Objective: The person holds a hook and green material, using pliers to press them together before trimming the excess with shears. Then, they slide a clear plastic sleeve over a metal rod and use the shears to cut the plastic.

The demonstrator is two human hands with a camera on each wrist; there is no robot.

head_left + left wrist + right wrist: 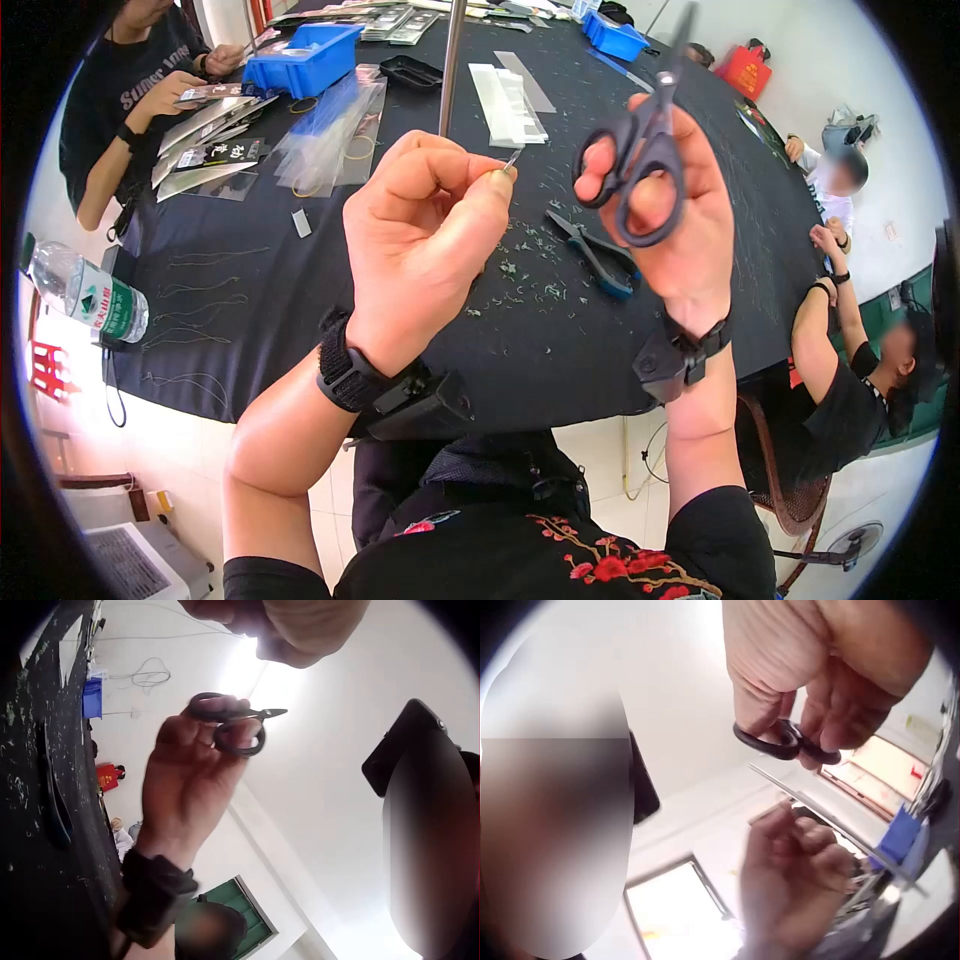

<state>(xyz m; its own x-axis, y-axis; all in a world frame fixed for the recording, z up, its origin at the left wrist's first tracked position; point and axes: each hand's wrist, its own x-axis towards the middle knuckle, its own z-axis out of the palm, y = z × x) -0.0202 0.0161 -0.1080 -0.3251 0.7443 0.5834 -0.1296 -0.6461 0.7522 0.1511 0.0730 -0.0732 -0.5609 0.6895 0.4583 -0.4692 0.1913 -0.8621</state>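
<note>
My left hand [420,225] is raised over the black-covered table, thumb and forefinger pinching a thin, small sliver [514,159]; its kind is too small to tell. To its right, my right hand [695,240] holds black-handled scissors [657,120], fingers through the loops and blades pointing up and away. The left wrist view also shows these scissors [241,714], apart from the left hand. Below, between the hands, blue-handled pliers [576,238] lie on the cloth among small pale clippings [515,268].
A metal pole [453,70] rises beyond my left hand. Behind lie white strips [495,100], a black tray [410,72], clear plastic sleeves [325,145] and a blue basket [290,72]. Thin threads [205,290] and a water bottle [90,290] are at left. Other people sit around the table.
</note>
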